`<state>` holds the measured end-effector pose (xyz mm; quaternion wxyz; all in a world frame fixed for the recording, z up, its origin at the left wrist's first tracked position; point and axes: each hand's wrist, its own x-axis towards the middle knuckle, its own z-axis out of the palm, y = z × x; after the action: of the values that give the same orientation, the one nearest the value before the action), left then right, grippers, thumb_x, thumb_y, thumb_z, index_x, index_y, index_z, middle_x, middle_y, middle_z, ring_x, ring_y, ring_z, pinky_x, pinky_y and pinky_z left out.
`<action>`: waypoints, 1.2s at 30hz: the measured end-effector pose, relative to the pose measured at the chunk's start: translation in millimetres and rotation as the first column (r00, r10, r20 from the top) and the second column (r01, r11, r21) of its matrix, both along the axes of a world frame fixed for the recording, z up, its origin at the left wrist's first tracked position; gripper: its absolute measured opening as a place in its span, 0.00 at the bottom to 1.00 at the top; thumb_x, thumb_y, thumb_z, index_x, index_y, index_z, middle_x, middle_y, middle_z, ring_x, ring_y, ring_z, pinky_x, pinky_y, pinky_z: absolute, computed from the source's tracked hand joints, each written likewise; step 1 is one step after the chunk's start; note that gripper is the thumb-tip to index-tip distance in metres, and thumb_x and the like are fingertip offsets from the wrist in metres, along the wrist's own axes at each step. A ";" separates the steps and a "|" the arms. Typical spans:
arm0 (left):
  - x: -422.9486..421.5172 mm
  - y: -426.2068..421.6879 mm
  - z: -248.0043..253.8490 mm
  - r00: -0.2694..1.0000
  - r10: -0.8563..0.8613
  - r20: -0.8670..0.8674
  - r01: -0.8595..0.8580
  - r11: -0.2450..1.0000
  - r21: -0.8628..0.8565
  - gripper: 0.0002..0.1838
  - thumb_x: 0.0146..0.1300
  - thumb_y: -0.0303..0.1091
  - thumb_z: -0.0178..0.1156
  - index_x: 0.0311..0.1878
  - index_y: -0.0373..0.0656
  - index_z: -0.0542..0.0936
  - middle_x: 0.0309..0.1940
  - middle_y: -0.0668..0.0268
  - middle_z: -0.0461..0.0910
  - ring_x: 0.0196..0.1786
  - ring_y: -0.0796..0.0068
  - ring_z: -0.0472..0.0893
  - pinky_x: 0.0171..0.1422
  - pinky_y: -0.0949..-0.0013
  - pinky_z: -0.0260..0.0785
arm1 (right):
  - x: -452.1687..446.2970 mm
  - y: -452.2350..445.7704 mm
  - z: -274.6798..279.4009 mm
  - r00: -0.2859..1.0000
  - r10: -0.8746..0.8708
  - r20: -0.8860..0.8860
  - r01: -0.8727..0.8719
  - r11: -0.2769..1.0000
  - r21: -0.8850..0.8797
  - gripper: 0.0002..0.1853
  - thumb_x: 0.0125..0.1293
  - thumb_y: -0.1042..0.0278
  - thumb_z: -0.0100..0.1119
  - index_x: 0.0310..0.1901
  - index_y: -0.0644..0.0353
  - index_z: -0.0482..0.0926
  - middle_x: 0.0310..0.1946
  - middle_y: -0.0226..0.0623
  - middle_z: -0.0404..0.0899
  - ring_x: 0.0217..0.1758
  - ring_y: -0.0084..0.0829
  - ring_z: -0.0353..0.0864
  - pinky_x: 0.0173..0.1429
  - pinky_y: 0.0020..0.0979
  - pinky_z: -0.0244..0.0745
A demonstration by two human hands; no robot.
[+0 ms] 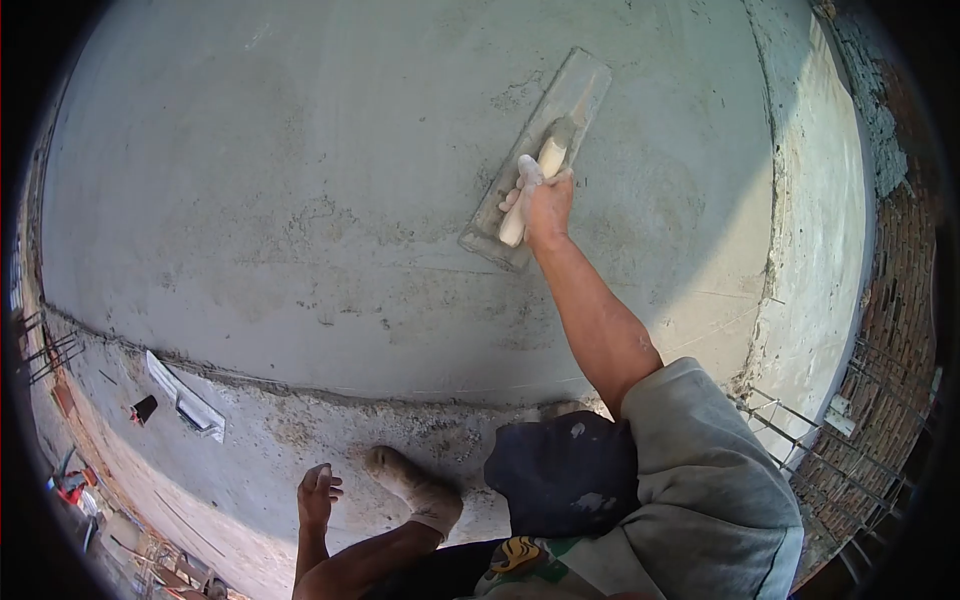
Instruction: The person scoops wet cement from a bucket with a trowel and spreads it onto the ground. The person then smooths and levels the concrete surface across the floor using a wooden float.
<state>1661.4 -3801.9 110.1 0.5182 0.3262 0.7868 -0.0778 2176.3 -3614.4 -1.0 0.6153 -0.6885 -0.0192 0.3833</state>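
Observation:
My right hand [545, 208] grips the pale handle of a long plastering float [585, 90]. The float's flat blade lies tilted across the grey wet plaster [300, 130], pressed against or very near it. My left hand [318, 492] hangs low, close to my bent leg and foot; its fingers are loosely bent and a little apart, with nothing in them. A steel trowel [187, 400] rests on the rough concrete ledge [260, 450], up and left of that hand. The float's working face is hidden beneath it.
A small dark cup-like object [144, 409] lies beside the trowel. Steel bars [790, 415] stick out at the right, in front of a brick wall [900, 330]; more bars [50, 355] protrude at the far left. Dark cloth [560, 470] hangs by my body. Building debris [150, 560] lies lower left.

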 end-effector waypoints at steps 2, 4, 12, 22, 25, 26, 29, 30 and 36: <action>-2.3 4.1 -2.3 1.000 0.013 0.016 -0.014 0.999 0.031 0.22 0.66 0.47 0.50 0.53 0.39 0.76 0.32 0.59 0.81 0.28 0.73 0.79 0.32 0.72 0.69 | 18.6 29.8 -0.9 0.996 -0.073 0.047 0.073 0.997 -0.013 0.15 0.62 0.68 0.59 0.40 0.64 0.62 0.26 0.35 0.69 0.17 0.27 0.71 0.19 0.33 0.73; -4.7 -1.0 1.4 0.997 0.061 0.036 -0.062 0.997 0.038 0.23 0.66 0.49 0.51 0.54 0.40 0.75 0.32 0.61 0.80 0.28 0.74 0.78 0.33 0.73 0.69 | 58.9 54.3 -3.1 0.987 -0.132 0.092 0.134 0.991 -0.019 0.10 0.61 0.71 0.56 0.37 0.64 0.65 0.24 0.34 0.69 0.18 0.27 0.71 0.19 0.33 0.73; -21.3 -50.7 -6.7 0.978 0.206 -0.020 -0.206 0.955 -0.215 0.22 0.65 0.47 0.51 0.52 0.39 0.75 0.34 0.57 0.81 0.29 0.71 0.80 0.34 0.70 0.72 | 57.5 44.0 -2.8 0.998 0.062 -0.020 -0.062 0.998 -0.007 0.05 0.61 0.74 0.52 0.35 0.65 0.68 0.22 0.33 0.68 0.18 0.26 0.69 0.20 0.32 0.72; 8.2 2.6 9.3 0.999 0.041 0.006 -0.041 0.988 0.148 0.21 0.65 0.46 0.50 0.51 0.38 0.76 0.33 0.58 0.81 0.28 0.72 0.79 0.34 0.70 0.71 | 106.7 32.1 -0.6 0.990 -0.006 -0.141 0.020 0.995 0.098 0.05 0.57 0.75 0.52 0.32 0.66 0.68 0.21 0.32 0.68 0.15 0.23 0.69 0.18 0.30 0.69; -9.5 -38.1 -4.5 0.983 0.143 -0.111 -0.158 0.977 -0.140 0.22 0.65 0.46 0.51 0.52 0.37 0.75 0.34 0.57 0.81 0.30 0.69 0.80 0.35 0.67 0.71 | 75.9 43.3 0.9 0.933 0.339 -0.123 -0.336 0.941 0.039 0.06 0.56 0.75 0.52 0.33 0.66 0.68 0.21 0.32 0.69 0.15 0.24 0.68 0.18 0.30 0.69; -6.7 -44.7 -6.0 0.986 0.139 -0.090 -0.154 0.968 -0.199 0.22 0.65 0.46 0.51 0.52 0.37 0.75 0.34 0.57 0.81 0.30 0.69 0.80 0.35 0.67 0.72 | 59.1 36.9 2.1 0.872 0.478 -0.103 -0.482 0.876 -0.023 0.08 0.56 0.74 0.53 0.37 0.67 0.68 0.22 0.32 0.69 0.15 0.24 0.69 0.18 0.30 0.69; 7.8 -34.2 -4.2 0.995 0.102 -0.017 -0.103 0.950 -0.295 0.22 0.65 0.45 0.50 0.53 0.37 0.74 0.34 0.56 0.81 0.30 0.69 0.80 0.35 0.67 0.71 | 26.1 -32.9 19.2 0.690 0.717 -0.100 -0.722 0.673 -0.161 0.20 0.57 0.74 0.53 0.51 0.69 0.67 0.23 0.33 0.70 0.14 0.24 0.69 0.19 0.30 0.70; 13.1 -23.0 -4.2 0.998 0.066 0.000 -0.065 0.976 -0.208 0.22 0.65 0.45 0.50 0.53 0.37 0.75 0.34 0.57 0.81 0.29 0.70 0.80 0.35 0.68 0.71 | 31.9 -55.1 23.8 0.666 0.738 -0.108 -0.741 0.638 -0.209 0.23 0.56 0.74 0.52 0.55 0.69 0.65 0.23 0.33 0.70 0.14 0.23 0.69 0.19 0.30 0.70; 6.2 -7.1 6.6 0.996 0.088 0.025 -0.092 0.974 0.209 0.20 0.66 0.46 0.49 0.51 0.39 0.77 0.30 0.60 0.80 0.28 0.73 0.79 0.33 0.72 0.69 | 121.7 -66.9 23.4 0.882 0.472 -0.007 -0.460 0.857 -0.233 0.15 0.55 0.76 0.50 0.46 0.69 0.70 0.20 0.32 0.69 0.15 0.22 0.68 0.19 0.30 0.69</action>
<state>1667.6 -3809.0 116.7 0.4899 0.3437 0.8005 0.0318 2298.0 -3681.3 22.4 0.4203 -0.7388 -0.1565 0.5030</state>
